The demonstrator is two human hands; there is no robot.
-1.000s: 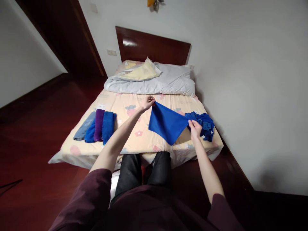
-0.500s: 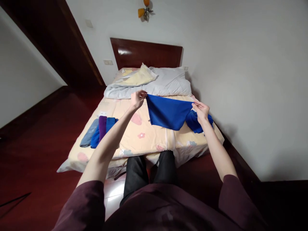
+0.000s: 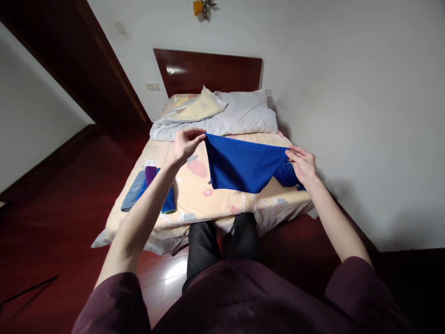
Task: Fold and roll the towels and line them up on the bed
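A blue cloth (image 3: 245, 162) hangs stretched in the air over the bed. My left hand (image 3: 187, 144) pinches its upper left corner, and my right hand (image 3: 303, 162) pinches the upper right corner. Behind the right hand, a bunched blue cloth (image 3: 288, 174) lies on the bed, partly hidden. To the left are folded cloths on the sheet: a grey-blue one (image 3: 131, 195), a purple one (image 3: 150, 174) and a blue one (image 3: 169, 202), partly covered by my left forearm.
The bed's patterned sheet (image 3: 191, 199) spreads below the hands. A grey quilt (image 3: 246, 113) with a yellow fold (image 3: 205, 105) lies near the dark headboard (image 3: 212, 72). A wall (image 3: 365, 116) stands to the right.
My hands have moved farther apart and nearer to me, with the blue cloth pulled wider between them. The view has shifted slightly, and my left forearm covers the folded cloths differently.
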